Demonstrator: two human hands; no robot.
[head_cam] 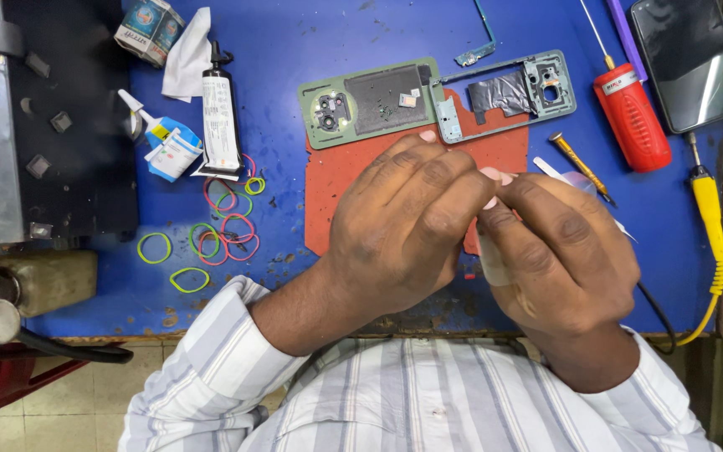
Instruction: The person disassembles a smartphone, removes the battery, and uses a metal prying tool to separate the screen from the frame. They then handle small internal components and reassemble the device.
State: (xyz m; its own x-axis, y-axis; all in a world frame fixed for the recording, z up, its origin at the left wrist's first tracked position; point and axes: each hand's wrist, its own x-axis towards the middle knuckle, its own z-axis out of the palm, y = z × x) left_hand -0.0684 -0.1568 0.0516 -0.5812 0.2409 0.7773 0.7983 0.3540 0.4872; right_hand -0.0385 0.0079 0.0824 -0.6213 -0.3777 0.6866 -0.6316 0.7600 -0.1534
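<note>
Two hands, left hand (pixel 407 226) and right hand (pixel 558 251), fingers pinching one clear strip (pixel 491 259) above one red mat (pixel 345 176); two phone shells (pixel 370 100), two screwdrivers (pixel 629 113).

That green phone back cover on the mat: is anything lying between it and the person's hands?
Nothing visible. The left hand and right hand meet just in front of the green back cover, over the red mat; the left fingertips nearly overlap its edge.
</note>
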